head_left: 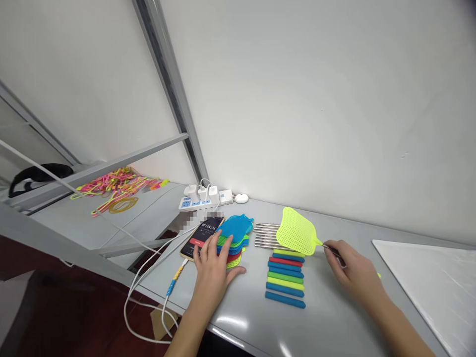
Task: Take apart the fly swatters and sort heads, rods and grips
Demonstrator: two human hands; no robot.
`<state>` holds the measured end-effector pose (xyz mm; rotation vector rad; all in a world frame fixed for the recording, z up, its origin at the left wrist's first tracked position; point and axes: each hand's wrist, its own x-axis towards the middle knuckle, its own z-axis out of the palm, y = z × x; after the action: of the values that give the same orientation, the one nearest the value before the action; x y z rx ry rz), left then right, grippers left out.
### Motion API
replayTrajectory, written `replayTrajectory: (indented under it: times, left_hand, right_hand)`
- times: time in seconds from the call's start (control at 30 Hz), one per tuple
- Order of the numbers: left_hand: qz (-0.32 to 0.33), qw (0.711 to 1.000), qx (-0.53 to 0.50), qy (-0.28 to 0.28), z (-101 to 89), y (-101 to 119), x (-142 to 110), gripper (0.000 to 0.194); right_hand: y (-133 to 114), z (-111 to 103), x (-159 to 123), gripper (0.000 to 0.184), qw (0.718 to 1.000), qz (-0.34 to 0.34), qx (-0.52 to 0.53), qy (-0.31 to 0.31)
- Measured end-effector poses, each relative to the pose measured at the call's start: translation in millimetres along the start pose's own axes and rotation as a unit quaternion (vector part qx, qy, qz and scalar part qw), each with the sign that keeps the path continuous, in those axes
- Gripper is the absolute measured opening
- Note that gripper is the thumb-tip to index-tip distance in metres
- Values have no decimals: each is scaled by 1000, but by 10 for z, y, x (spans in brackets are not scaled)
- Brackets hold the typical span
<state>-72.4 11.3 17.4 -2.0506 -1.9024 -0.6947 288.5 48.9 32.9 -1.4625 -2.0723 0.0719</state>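
Observation:
My right hand (351,270) is closed round the thin metal rod of a yellow-green fly swatter (296,232), whose mesh head hovers over a row of bare metal rods (266,235). My left hand (212,265) lies flat with fingers spread on a stack of coloured swatter heads (235,233), blue on top. Between my hands lies a row of foam handle grips (285,277) in blue, green, red and yellow.
A phone (203,235) showing a timer lies left of the stack, plugged into a cable. A white power strip (204,199) sits by the wall. Coloured rubber bands (115,187) are piled on the far left table. A clear plastic sheet (431,277) lies at right.

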Motion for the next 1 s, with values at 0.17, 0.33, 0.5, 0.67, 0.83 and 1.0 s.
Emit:
replayTrajectory:
  times: [0.17, 0.33, 0.5, 0.67, 0.83, 1.0]
  left_hand:
    - [-19, 965, -261, 23, -189, 422, -78, 52]
    - [-97, 815, -571, 0, -226, 1021, -268, 43]
    - [-151, 736, -657, 52, -285, 1079, -590, 47]
    - [12, 828, -550, 110, -552, 704, -705, 80]
    - [40, 844, -534, 36, -710, 701, -636, 58]
    - [-43, 802, -595, -7, -741, 879, -668, 34]
  right_hand:
    - [-62, -13, 11, 21, 993, -104, -43, 26]
    - [-378, -97, -47, 25, 970, -216, -91, 62]
    - [-841, -143, -383, 24, 960, -239, -116, 83]
    - [-1270, -359, -879, 22, 969, -227, -90, 47]
    - [-1358, -610, -1124, 17, 982, -184, -46, 10]
    - [-1317, -628, -1108, 17, 961, -229, -124, 94]
